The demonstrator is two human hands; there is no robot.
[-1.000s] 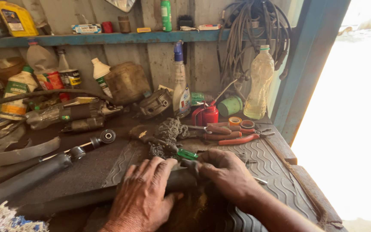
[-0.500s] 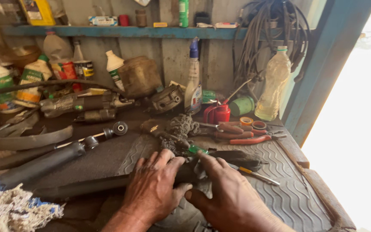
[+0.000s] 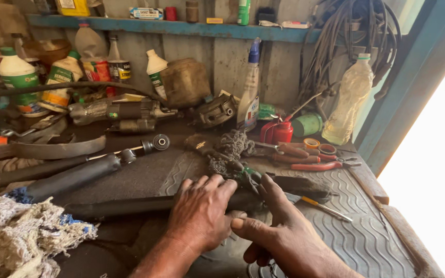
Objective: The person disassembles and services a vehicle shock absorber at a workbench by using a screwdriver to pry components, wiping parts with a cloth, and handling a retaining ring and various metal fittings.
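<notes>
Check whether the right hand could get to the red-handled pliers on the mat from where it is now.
Probably yes. The right hand rests on the dark shaft, and the red-handled pliers lie beyond it on the ribbed mat. Only a yellow-handled screwdriver lies low between them.

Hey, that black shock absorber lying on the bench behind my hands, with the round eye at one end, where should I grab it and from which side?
Probably grip the thick black cylindrical body of the black shock absorber, coming down from above. It lies flat and slanted, the body is the widest bare part, while the thin rod and round eye offer little to hold.
</notes>
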